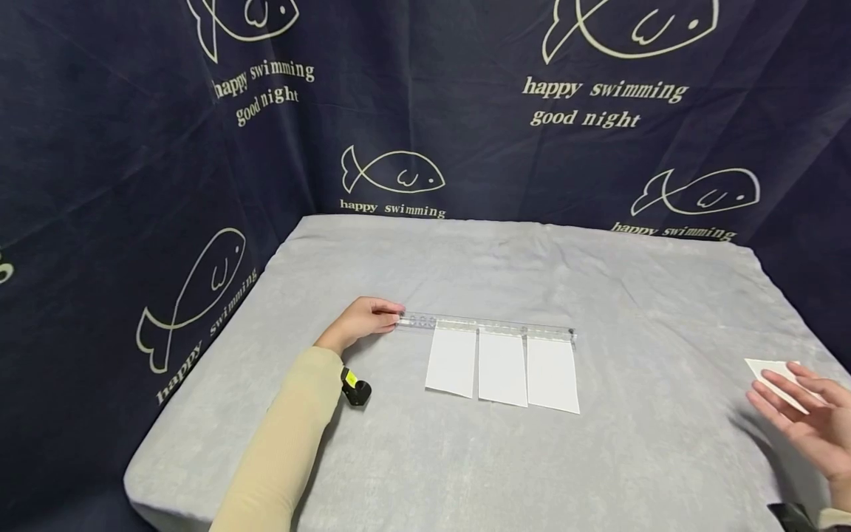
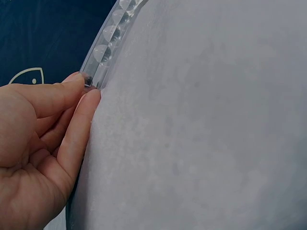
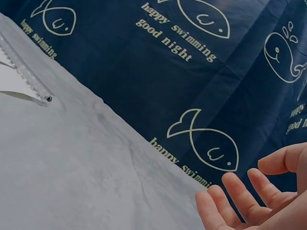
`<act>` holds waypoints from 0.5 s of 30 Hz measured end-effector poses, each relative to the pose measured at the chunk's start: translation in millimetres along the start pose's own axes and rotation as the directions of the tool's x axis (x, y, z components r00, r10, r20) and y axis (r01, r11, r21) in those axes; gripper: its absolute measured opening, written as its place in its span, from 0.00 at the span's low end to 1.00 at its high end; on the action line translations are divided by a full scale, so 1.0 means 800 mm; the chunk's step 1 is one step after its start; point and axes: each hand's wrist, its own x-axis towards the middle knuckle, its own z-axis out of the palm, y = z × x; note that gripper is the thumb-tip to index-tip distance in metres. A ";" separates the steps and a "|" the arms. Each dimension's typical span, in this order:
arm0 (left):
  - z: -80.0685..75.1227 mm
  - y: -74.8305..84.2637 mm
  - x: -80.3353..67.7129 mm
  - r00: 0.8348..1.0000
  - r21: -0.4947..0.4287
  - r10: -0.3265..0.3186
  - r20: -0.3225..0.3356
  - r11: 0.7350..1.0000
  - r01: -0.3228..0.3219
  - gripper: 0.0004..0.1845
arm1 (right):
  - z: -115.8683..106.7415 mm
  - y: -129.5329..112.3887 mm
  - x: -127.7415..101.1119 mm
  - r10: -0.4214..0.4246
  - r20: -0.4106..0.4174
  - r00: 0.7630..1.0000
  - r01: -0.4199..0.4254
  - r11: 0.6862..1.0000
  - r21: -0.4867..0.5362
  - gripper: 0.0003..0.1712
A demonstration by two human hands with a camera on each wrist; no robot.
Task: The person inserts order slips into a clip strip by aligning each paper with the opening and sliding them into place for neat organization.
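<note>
My left hand pinches the left end of a long clear plastic ruler between thumb and fingers. The left wrist view gives a closer look at that end of the ruler, which has round cutouts. Three white paper cards lie side by side, their top edges along the ruler: left card, middle card, right card. Far to the right, my right hand is held with loosely bent, spread fingers. Behind it shows another white card, partly hidden by the fingers.
A grey cloth covers the table. Dark blue curtains with fish prints and lettering stand behind and at the sides. A black strap device is worn on the left wrist.
</note>
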 end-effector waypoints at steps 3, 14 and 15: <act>0.000 0.001 0.001 1.000 0.003 0.002 0.001 1.000 -0.002 0.16 | -0.005 -0.006 0.001 0.001 0.010 1.000 -0.001 1.000 0.017 0.20; 0.002 0.001 0.001 1.000 -0.026 0.002 -0.009 1.000 -0.002 0.16 | -0.008 -0.010 -0.002 -0.057 -0.065 0.996 0.056 0.998 -0.007 0.17; 0.002 0.001 0.001 1.000 -0.028 0.001 -0.010 1.000 -0.001 0.16 | -0.008 -0.011 -0.002 -0.062 -0.069 0.996 0.062 0.998 0.000 0.16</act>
